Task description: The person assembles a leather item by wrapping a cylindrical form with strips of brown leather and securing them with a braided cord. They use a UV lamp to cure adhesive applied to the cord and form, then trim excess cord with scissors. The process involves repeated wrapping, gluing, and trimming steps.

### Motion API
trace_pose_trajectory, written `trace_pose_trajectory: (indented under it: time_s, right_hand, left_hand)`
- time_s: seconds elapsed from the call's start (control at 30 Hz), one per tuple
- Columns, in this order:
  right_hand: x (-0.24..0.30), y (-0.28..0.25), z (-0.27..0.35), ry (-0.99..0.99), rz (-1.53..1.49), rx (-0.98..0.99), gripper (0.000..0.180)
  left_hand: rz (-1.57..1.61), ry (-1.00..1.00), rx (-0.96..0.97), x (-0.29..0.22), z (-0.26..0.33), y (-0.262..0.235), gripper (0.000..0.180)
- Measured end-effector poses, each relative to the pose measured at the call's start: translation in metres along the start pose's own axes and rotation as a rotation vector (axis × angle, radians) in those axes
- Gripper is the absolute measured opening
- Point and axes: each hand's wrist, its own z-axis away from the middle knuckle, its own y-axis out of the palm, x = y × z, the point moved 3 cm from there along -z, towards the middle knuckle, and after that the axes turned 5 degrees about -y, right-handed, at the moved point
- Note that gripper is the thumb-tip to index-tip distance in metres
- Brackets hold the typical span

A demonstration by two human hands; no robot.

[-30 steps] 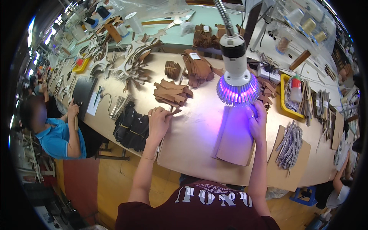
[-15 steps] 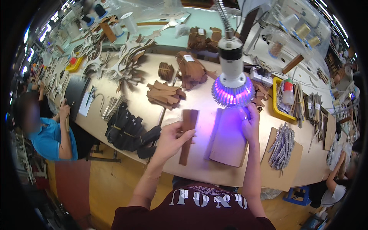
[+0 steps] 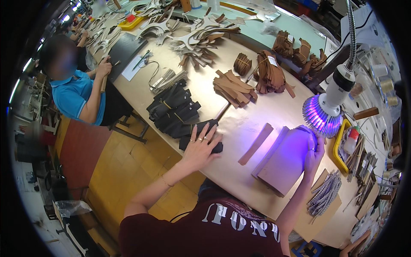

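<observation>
My left hand (image 3: 200,145) lies flat, fingers spread, on a stack of black leather pieces (image 3: 177,113) near the table's front edge. A single brown leather strip (image 3: 256,143) rests loose on the table between my hands. My right hand (image 3: 313,155) grips the right edge of a slanted brown board (image 3: 283,160) lit purple by a gooseneck lamp (image 3: 325,111) hanging just above it.
Piles of brown leather strips (image 3: 234,88) and bundles (image 3: 269,73) sit further back. A person in a blue shirt (image 3: 75,92) sits at the left. A yellow tray (image 3: 339,145) and grey cords (image 3: 325,195) lie right of the board.
My left hand carried a brown strip from the far pile, let it go beside the board, and moved left onto the black pieces. My right hand stayed on the board.
</observation>
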Motion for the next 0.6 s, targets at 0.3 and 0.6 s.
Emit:
trace_pose_trajectory:
  time_s: [0.3,0.6]
  right_hand:
    - [-0.002,-0.002,0.0,-0.097,0.102,-0.021,0.025]
    - [0.003,-0.003,-0.003,-0.028,0.148,0.023,0.016]
  left_hand:
    - [-0.166,-0.305,-0.26,0.05,-0.058,0.014,0.062]
    - [0.365,-0.15,-0.366,0.002,-0.067,-0.013,0.044]
